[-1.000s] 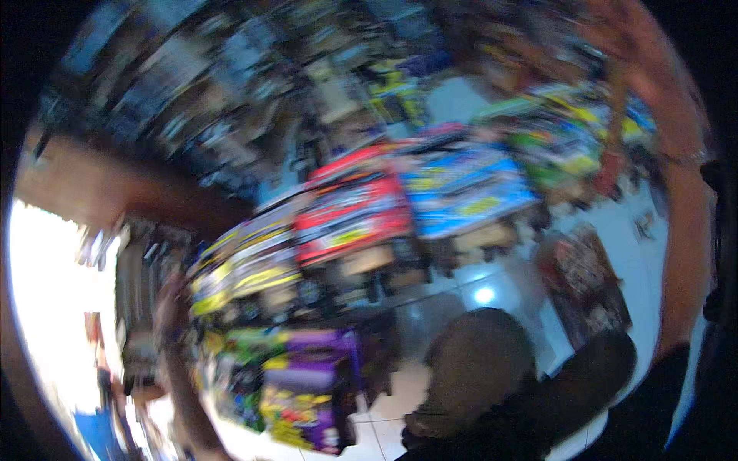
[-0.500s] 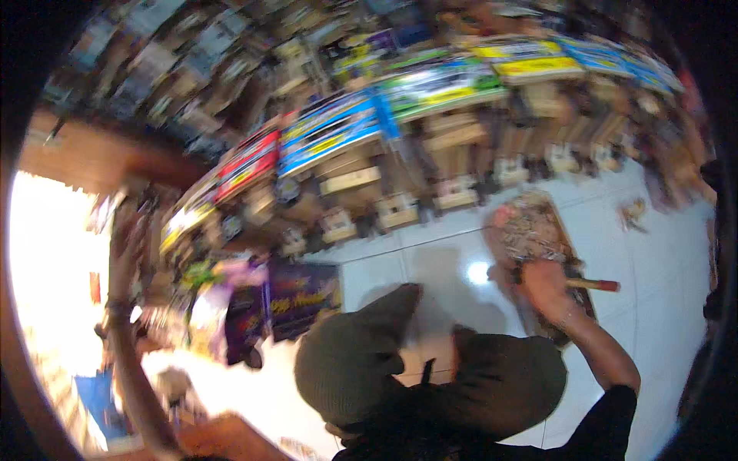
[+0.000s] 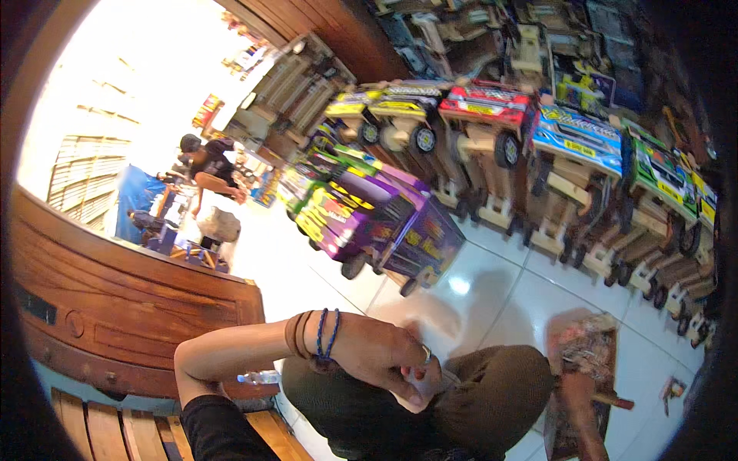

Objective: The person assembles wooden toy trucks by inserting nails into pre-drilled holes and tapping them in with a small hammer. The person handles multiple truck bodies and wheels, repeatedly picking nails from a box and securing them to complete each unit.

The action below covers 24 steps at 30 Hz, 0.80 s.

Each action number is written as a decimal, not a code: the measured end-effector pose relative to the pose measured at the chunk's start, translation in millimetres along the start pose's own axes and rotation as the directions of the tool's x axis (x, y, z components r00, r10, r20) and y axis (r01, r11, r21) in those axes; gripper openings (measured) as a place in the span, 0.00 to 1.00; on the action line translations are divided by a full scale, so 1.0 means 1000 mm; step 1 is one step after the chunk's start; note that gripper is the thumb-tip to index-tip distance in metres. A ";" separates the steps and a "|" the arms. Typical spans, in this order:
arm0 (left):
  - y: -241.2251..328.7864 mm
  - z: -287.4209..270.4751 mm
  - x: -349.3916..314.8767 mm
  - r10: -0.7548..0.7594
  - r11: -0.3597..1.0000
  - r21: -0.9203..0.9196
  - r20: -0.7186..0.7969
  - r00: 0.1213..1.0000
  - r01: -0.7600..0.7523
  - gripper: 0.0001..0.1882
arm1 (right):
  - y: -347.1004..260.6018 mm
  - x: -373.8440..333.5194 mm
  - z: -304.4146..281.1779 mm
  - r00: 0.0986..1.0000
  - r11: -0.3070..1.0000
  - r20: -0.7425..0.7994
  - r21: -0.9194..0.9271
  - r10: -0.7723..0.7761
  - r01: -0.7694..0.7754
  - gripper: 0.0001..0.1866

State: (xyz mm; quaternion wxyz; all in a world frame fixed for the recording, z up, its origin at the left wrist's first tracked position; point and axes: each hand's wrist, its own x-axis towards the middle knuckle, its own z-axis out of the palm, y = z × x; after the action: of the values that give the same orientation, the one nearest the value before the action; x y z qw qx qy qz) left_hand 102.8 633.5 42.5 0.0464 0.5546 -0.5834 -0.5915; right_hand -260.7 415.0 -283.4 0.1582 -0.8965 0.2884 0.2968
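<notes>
My left hand [image 3: 377, 349], with dark cord bracelets and a ring, hangs over my knees with its fingers curled together. Whether something small is in the fingers I cannot make out. At the lower right my right hand [image 3: 576, 392] reaches down into a long, shallow wooden box [image 3: 614, 338]. Small loose metal pieces [image 3: 580, 344], nail-like, fill the box's far part. A wooden handle with a reddish end [image 3: 615, 401] sticks out beside the right hand, over the box's edge. The right fingers are blurred and partly hidden.
A purple and green toy truck [image 3: 369, 211] stands ahead on the white tiled floor [image 3: 492, 269]. Several wooden toy trucks with a blue front [image 3: 576, 142] among them line the back. A carved wooden door [image 3: 138, 307], slatted bench [image 3: 108, 430] and another person [image 3: 211, 169] are leftward.
My view has swung left, showing more of the door and the purple truck. My left hand has come from far left to above my knees. My right hand stays at the box.
</notes>
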 end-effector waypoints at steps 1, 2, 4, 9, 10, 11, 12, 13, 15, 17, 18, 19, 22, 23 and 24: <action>-0.008 0.003 0.009 -0.049 0.999 0.012 0.059 0.997 0.048 0.19 | -0.013 -0.010 -0.003 0.994 0.995 -0.052 0.002 -0.101 0.101 0.07; -0.015 0.003 0.013 -0.018 0.993 0.115 -0.010 1.000 0.019 0.19 | -0.028 -0.014 -0.004 0.973 0.974 -0.054 0.000 -0.226 0.226 0.04; -0.025 -0.004 0.012 0.034 0.959 0.285 -0.118 0.992 0.001 0.18 | -0.043 -0.013 -0.007 0.896 0.926 -0.320 0.115 -0.307 0.359 0.03; -0.016 -0.043 -0.024 0.117 0.840 0.514 -0.484 0.867 0.174 0.20 | -0.072 0.032 0.001 0.780 0.819 -0.396 0.107 -0.485 0.563 0.04; -0.014 -0.051 -0.029 0.131 0.795 0.565 -0.513 0.848 0.220 0.19 | -0.083 0.043 0.000 0.877 0.881 -0.173 0.077 -0.449 0.467 0.05; -0.012 -0.058 -0.035 0.024 0.838 0.484 -0.496 0.868 0.253 0.17 | -0.091 0.052 -0.001 0.870 0.872 -0.134 0.061 -0.475 0.485 0.05; -0.014 -0.064 -0.037 -0.006 0.863 0.434 -0.505 0.863 0.260 0.15 | -0.100 0.057 -0.006 0.822 0.827 -0.161 0.048 -0.547 0.560 0.06; -0.016 -0.069 -0.038 0.034 0.862 0.450 -0.510 0.860 0.233 0.15 | -0.109 0.062 -0.013 0.779 0.793 -0.237 0.054 -0.580 0.607 0.06; -0.026 -0.080 -0.041 0.132 0.806 0.557 -0.499 0.856 0.200 0.16 | -0.127 0.066 -0.036 0.604 0.668 -0.441 0.012 -0.664 0.744 0.06; -0.033 -0.092 -0.061 0.216 0.796 0.586 -0.511 0.832 0.153 0.15 | -0.143 0.063 -0.066 0.691 0.723 -0.211 -0.182 -0.691 0.667 0.06; -0.040 -0.100 -0.071 0.263 0.792 0.596 -0.528 0.807 0.131 0.14 | -0.152 0.063 -0.080 0.759 0.733 -0.029 -0.287 -0.650 0.617 0.06; -0.049 -0.107 -0.082 0.327 0.786 0.608 -0.562 0.760 0.111 0.15 | -0.155 0.063 -0.097 0.793 0.780 -0.056 -0.232 -0.607 0.581 0.05; -0.081 -0.132 -0.130 0.349 0.745 0.635 -0.632 0.692 0.205 0.13 | -0.166 0.078 -0.132 0.920 0.927 -0.235 -0.283 -0.314 0.244 0.08; -0.097 -0.138 -0.141 0.343 0.775 0.596 -0.675 0.653 0.209 0.11 | -0.170 0.085 -0.138 0.960 0.954 -0.179 -0.250 -0.216 0.168 0.09; -0.114 -0.143 -0.152 0.382 0.778 0.601 -0.685 0.621 0.185 0.10 | -0.174 0.094 -0.141 0.967 0.966 -0.203 -0.236 -0.153 0.103 0.11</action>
State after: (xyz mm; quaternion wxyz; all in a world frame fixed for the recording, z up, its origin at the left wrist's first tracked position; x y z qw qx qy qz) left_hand 329.1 684.6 91.8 0.1433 0.7012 -0.6957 -0.0621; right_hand -30.2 447.2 -213.0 0.0427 -0.9527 0.2099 0.2158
